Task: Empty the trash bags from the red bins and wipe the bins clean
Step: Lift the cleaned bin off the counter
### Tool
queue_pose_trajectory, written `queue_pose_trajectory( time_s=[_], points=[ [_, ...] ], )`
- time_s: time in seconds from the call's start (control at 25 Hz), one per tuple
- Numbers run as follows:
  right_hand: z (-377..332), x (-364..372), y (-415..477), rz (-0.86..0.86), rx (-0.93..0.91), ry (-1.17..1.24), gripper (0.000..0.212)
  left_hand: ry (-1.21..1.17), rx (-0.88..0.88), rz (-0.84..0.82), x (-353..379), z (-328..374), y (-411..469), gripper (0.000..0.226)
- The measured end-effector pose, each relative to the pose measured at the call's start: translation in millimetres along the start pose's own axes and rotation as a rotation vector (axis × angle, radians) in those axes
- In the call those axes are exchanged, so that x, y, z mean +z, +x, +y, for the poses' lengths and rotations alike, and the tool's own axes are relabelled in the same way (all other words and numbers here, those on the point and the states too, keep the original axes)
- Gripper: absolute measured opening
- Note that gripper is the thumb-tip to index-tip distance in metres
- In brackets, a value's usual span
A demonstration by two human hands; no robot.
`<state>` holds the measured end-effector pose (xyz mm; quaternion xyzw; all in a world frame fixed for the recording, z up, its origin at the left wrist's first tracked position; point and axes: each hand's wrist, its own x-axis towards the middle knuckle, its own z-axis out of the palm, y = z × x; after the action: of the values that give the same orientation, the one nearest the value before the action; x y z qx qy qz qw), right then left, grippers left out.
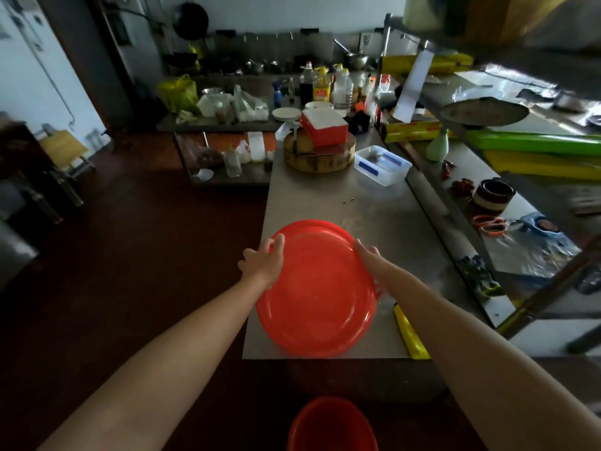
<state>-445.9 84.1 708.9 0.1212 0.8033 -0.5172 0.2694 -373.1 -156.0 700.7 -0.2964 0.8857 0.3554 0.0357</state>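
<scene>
One red bin (331, 424) is cut off below us. The round, glossy plastic basin (315, 288) sits on the steel bench (374, 203). Our left hand (261, 262) curls its fingers over the rim. We cannot tell how the fingers of our right hand (369, 257) lie.

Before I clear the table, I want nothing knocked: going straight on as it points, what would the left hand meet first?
The left hand grips the bin rim, so the bin. Beyond it, bare table, then probably the chopping block; depth is unclear.
</scene>
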Motion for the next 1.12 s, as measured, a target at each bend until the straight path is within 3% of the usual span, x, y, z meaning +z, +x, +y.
queue_pose_trajectory(
  time_s=[0.16,0.28,0.4,0.68,0.84,0.96,1.12],
  points=[
    [1.4,6.3,-12.5,-0.077,0.050,-0.067,0.073,-0.154,-0.065,-0.133,-5.1,-3.0,-16.8,0.062],
    [10.7,21.1,-7.8,-0.126,-0.144,-0.115,0.057,-0.272,0.039,-0.245,0.0,-3.0,-28.2,0.057],
    [23.1,28.5,-7.4,-0.127,-0.254,-0.248,0.061,-0.238,0.084,-0.304,8.0,-6.8,-34.2,0.063],
    [38.4,44.2,0.7,-0.092,-0.238,-0.596,0.094,0.223,0.162,-0.298,30.2,-21.4,-18.8,0.082],
    [53.1,60.7,9.0,-0.041,-0.313,-0.684,0.117,0.434,0.314,-0.105,50.6,-40.3,-2.6,0.091],
    [52.8,59.6,14.0,0.041,-0.419,-0.748,0.120,0.495,0.427,-0.037,45.6,-43.6,17.0,0.102],
    [56.1,56.6,18.9,0.016,-0.444,-0.741,0.117,0.507,0.470,-0.096,39.7,-26.2,28.0,0.117]
  ],
)
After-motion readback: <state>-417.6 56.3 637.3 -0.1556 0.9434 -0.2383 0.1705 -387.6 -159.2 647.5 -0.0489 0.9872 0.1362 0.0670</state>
